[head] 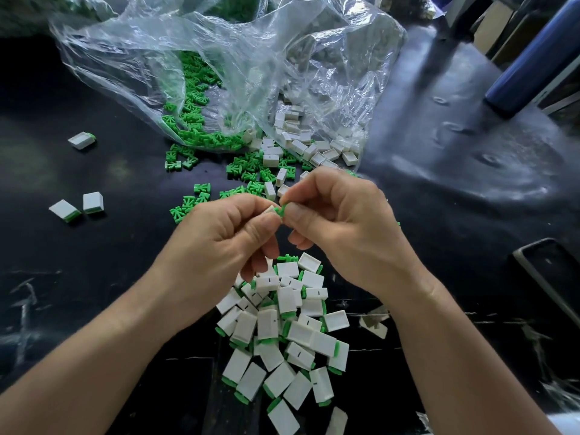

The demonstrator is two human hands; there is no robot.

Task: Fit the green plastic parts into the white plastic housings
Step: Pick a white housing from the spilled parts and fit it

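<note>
A dark tabletop [94, 277] carries everything. The left grip [219, 240] pinches a white housing [269, 210] between thumb and fingers. The right grip [342, 224] pinches a green part [281, 210], held right against the housing, where the two grips meet. Just below both grips lies a pile of fitted pieces [292, 334]. Beyond them a clear bag [219, 58] spills loose green parts [191, 120] and empty housings [301, 142].
</note>
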